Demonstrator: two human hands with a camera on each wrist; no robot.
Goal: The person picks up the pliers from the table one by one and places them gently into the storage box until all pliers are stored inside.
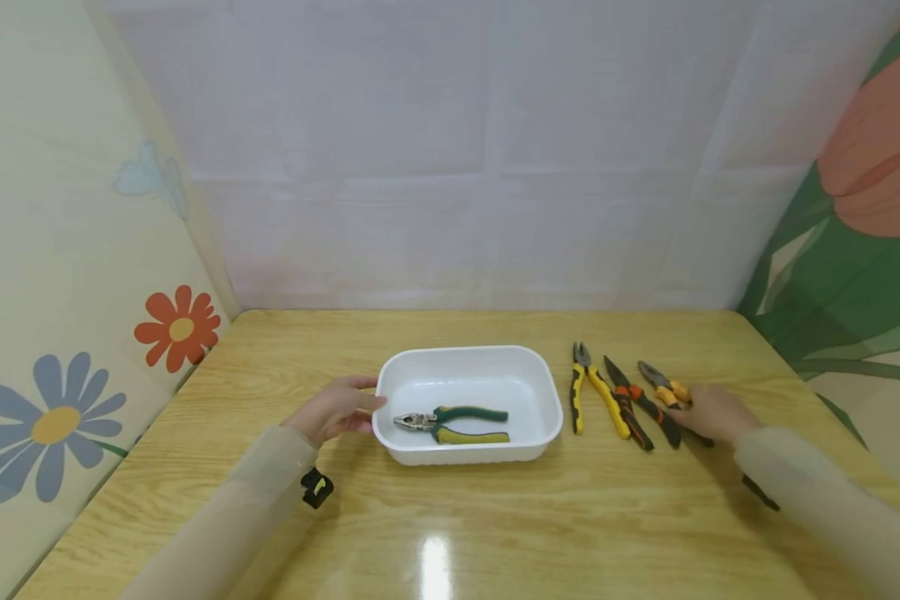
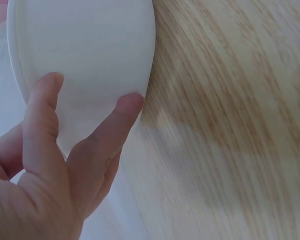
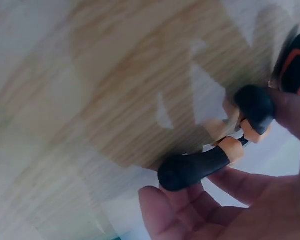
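Note:
A white basin [image 1: 468, 358] stands mid-table, holding pliers with green and yellow handles [image 1: 471, 437]. At its left end my left hand [image 1: 339, 408] rests against the basin; in the left wrist view its fairly straight fingers [image 2: 107, 125] touch the white wall. To the right, my right hand [image 1: 720, 411] grips orange-and-black-handled pliers [image 1: 654, 375], their jaws pointing away from me. The right wrist view has the thumb at one black handle end and fingers by the other handle [image 3: 195, 171]; the pliers' head is hidden there.
Between the basin and my right hand lie yellow-and-black-handled pliers [image 1: 607, 396] and red-and-black-handled pliers [image 1: 636, 406], side by side on the wooden table [image 1: 570, 525]. A pale cloth [image 1: 480, 167] hangs behind the table, with flower-printed cloths at both sides.

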